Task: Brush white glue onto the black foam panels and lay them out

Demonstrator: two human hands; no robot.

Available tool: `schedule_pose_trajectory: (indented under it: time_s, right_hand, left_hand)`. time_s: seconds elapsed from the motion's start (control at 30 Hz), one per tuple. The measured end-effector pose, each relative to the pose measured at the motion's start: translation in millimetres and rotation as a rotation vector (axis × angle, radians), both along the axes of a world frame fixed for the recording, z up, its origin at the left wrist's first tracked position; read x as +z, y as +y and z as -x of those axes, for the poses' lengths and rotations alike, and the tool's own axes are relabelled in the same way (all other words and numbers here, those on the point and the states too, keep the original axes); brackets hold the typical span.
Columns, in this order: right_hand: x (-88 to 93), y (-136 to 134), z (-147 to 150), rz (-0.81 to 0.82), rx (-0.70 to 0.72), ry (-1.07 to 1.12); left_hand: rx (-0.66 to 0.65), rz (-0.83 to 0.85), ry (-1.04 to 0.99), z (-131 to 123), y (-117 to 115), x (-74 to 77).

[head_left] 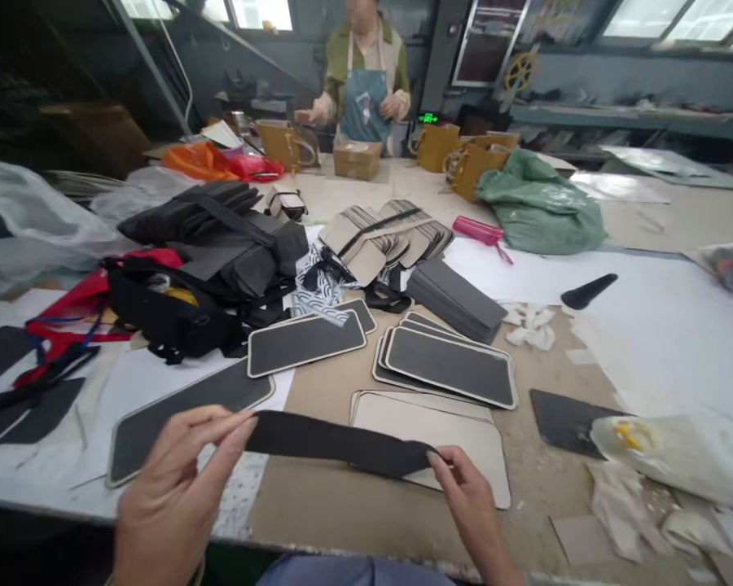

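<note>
As the black strip (335,439) partly over the beige panel (443,422) seems light, pliable, ends are best gripped; both are pinched, by left hand (180,484) and right hand (471,492).

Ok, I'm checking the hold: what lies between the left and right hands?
In the head view, a black strip spans from the left hand to the right hand.

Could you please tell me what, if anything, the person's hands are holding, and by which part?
A black strip: the left hand pinches one end, and the right hand pinches the other.
</note>
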State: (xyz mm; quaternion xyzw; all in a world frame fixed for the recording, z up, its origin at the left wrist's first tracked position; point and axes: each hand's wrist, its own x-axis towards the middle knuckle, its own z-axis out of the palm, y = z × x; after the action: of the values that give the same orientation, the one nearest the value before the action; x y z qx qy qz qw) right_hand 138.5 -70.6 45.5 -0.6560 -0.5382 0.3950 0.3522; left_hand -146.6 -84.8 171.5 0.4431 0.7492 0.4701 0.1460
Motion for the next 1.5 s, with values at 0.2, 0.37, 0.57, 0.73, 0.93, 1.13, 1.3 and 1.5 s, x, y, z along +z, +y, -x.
schedule_pose_trajectory:
  time_s: [0.2,0.37,0.57,0.73,0.93,1.13,1.3,1.5]
  right_hand:
    - [-6.7,5.7,-79.2,0.191,-0.240,0.056]
    - [-38.0,32.4,-117.1,0.274,-0.299,-0.036]
    - [-62.7,49.7,-128.6,0.218,-0.257,-0.292]
    - [-63.6,51.3,-129.1,0.220,-0.211,-0.353]
    - [-63.7,39.7,-131.6,0.267,-0.152,-0.343]
    - [-67.0,38.7,-125.5,0.237,-0.152,-0.393]
    - [-68.1,38.5,-120.8,0.198,-0.142,-0.520]
    - [-70.1,37.6,-118.7,0.205,-0.141,-0.574]
  left_hand:
    - [-0.149,0.296,-0.450,-46.0,47.5,-87.5]
    - [-0.202,0.435,-0.422,-82.4,76.2,-155.5]
    - [-0.163,0.519,-0.287,-94.5,81.9,-186.9]
    - [-0.158,0.548,-0.212,-95.3,80.2,-188.4]
    - [-0.141,0.567,-0.176,-96.3,82.8,-192.0]
    - [-0.135,0.568,-0.131,-96.3,84.3,-195.3]
    - [-0.148,0.572,-0.082,-96.9,84.2,-193.9]
    - [-0.183,0.565,-0.040,-97.0,82.7,-195.7]
